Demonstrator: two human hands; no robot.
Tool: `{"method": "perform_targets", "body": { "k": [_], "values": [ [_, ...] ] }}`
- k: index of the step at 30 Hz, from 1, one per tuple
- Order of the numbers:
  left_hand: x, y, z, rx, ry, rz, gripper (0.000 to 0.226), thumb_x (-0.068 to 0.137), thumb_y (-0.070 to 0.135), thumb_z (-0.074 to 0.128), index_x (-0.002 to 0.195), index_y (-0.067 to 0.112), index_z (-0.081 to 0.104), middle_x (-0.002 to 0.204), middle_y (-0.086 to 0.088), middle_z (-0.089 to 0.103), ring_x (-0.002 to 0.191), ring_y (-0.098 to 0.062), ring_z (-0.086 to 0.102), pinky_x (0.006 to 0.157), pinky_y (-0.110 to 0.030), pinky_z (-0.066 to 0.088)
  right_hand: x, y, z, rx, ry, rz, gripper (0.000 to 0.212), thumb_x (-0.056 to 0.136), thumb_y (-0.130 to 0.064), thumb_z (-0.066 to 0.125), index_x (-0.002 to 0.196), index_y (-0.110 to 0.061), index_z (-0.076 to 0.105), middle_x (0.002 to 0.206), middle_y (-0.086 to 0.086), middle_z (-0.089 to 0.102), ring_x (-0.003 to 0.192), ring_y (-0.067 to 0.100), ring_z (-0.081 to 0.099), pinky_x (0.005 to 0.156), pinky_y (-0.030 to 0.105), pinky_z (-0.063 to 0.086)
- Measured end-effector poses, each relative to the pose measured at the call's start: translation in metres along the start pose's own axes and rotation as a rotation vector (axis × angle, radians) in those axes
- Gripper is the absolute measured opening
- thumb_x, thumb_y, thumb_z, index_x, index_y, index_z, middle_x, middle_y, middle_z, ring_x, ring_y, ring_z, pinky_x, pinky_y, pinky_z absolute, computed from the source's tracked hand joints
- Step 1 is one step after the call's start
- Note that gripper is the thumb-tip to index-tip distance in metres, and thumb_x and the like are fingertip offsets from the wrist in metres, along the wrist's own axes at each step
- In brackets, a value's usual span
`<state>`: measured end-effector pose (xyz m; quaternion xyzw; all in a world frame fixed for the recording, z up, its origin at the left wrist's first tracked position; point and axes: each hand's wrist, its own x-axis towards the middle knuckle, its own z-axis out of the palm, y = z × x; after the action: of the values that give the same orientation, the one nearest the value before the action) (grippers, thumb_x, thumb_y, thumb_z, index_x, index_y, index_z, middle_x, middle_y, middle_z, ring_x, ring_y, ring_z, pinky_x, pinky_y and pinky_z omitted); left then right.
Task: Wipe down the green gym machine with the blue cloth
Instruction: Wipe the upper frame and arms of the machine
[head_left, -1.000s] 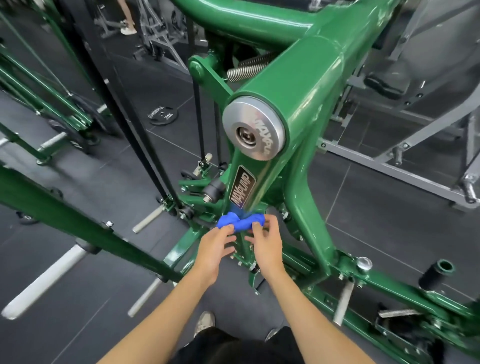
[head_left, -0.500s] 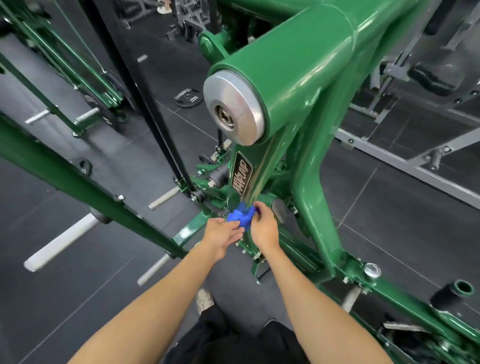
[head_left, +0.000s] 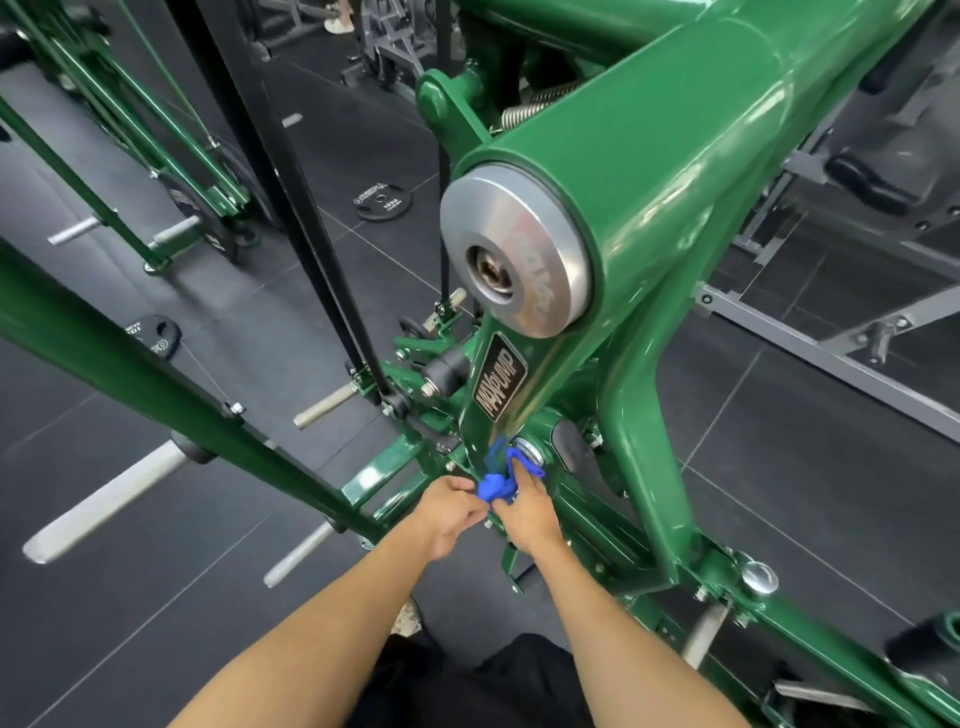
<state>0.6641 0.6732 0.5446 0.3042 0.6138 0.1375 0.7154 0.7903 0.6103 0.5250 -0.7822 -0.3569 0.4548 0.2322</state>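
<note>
While my left hand (head_left: 449, 512) pinches the crumpled blue cloth (head_left: 496, 486) between thumb and curled fingers, my right hand (head_left: 527, 512) grips its other side, fingers curled round the fabric. Cloth position: bunched against the lower upright of the glossy green steel gym machine (head_left: 649, 208), below the black rectangular nameplate (head_left: 501, 376).

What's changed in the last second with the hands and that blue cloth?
The cloth, stretched between both hands a second ago, is now bunched up. The left hand and right hand have drawn close together, lower below the nameplate. Both hands keep holding the cloth on the machine.
</note>
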Motion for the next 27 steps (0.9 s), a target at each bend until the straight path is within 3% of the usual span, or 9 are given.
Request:
{"method": "perform_targets", "body": {
  "k": [2,5,8,11,15,18,21,23,27],
  "values": [
    [0.005,-0.002,0.0,0.003,-0.039,-0.013,0.04,0.09,-0.019,0.061,0.122,0.002,0.051,0.124,-0.025,0.068,0.105,-0.033,0.07,0.099,-0.039,0.057,0.003,0.003,0.0,0.05,-0.017,0.017,0.079,0.101,-0.021,0.061,0.165,-0.033,0.017,0.168,0.006,0.027,0.149,0.026,0.037,0.115,0.036,0.037],
    [0.005,-0.005,0.0,0.066,-0.042,-0.012,0.037,0.091,-0.017,0.059,0.12,0.006,0.053,0.118,-0.02,0.071,0.101,-0.027,0.069,0.094,-0.036,0.058,0.011,0.003,0.003,0.061,-0.061,0.051,0.085,0.097,-0.015,0.058,0.164,-0.041,0.013,0.155,0.01,0.046,0.126,0.028,0.058,0.097,0.035,0.051],
    [0.001,-0.005,-0.007,0.135,-0.024,-0.026,0.036,0.091,-0.017,0.055,0.117,0.007,0.055,0.099,-0.012,0.065,0.095,-0.022,0.064,0.087,-0.035,0.059,0.02,0.004,0.003,0.055,-0.098,0.081,0.091,0.092,-0.002,0.05,0.165,-0.039,0.01,0.149,0.012,0.051,0.106,0.027,0.059,0.088,0.032,0.05],
    [0.0,0.0,-0.019,0.197,0.003,-0.017,0.033,0.092,-0.012,0.054,0.116,0.01,0.057,0.094,-0.008,0.061,0.097,-0.022,0.064,0.08,-0.036,0.059,0.014,-0.001,0.002,0.114,-0.04,0.07,0.085,0.089,0.001,0.05,0.162,-0.034,0.025,0.141,0.008,0.058,0.096,0.022,0.057,0.081,0.028,0.047],
    [-0.006,0.007,-0.029,0.222,0.037,0.056,0.026,0.095,-0.007,0.051,0.11,0.012,0.062,0.109,-0.009,0.067,0.097,-0.022,0.071,0.075,-0.036,0.06,0.0,-0.005,0.0,0.246,0.068,-0.04,0.075,0.09,-0.006,0.061,0.155,-0.036,0.039,0.143,-0.004,0.061,0.103,0.013,0.063,0.076,0.017,0.046],
    [-0.019,0.016,-0.021,0.237,0.008,0.179,0.027,0.094,-0.007,0.055,0.112,0.01,0.064,0.11,-0.009,0.071,0.096,-0.02,0.072,0.074,-0.031,0.059,-0.013,-0.018,-0.012,0.414,0.098,-0.108,0.073,0.09,-0.007,0.069,0.152,-0.036,0.042,0.139,-0.017,0.059,0.116,0.002,0.061,0.085,0.003,0.044],
    [-0.04,0.027,-0.007,0.223,-0.021,0.306,0.028,0.092,-0.008,0.059,0.113,0.011,0.065,0.109,-0.009,0.073,0.094,-0.019,0.072,0.075,-0.031,0.059,-0.03,-0.047,-0.031,0.561,0.091,-0.164,0.067,0.086,0.003,0.066,0.135,-0.039,0.049,0.122,-0.024,0.065,0.113,0.002,0.065,0.088,0.014,0.051],
    [-0.058,0.033,0.0,0.245,0.0,0.41,0.029,0.094,-0.007,0.056,0.112,0.013,0.065,0.108,-0.006,0.074,0.092,-0.021,0.072,0.079,-0.032,0.059,-0.038,-0.063,-0.045,0.625,0.09,-0.243,0.064,0.082,0.012,0.057,0.131,-0.029,0.058,0.116,-0.013,0.073,0.109,0.009,0.069,0.087,0.023,0.055],
    [-0.097,0.039,0.011,0.242,0.034,0.624,0.024,0.099,0.0,0.053,0.109,0.019,0.065,0.105,-0.002,0.068,0.091,-0.019,0.072,0.078,-0.033,0.058,-0.06,-0.089,-0.08,0.816,0.1,-0.366,0.07,0.078,0.027,0.04,0.128,-0.014,0.065,0.114,0.007,0.074,0.103,0.016,0.071,0.086,0.029,0.056]
  ]
}}
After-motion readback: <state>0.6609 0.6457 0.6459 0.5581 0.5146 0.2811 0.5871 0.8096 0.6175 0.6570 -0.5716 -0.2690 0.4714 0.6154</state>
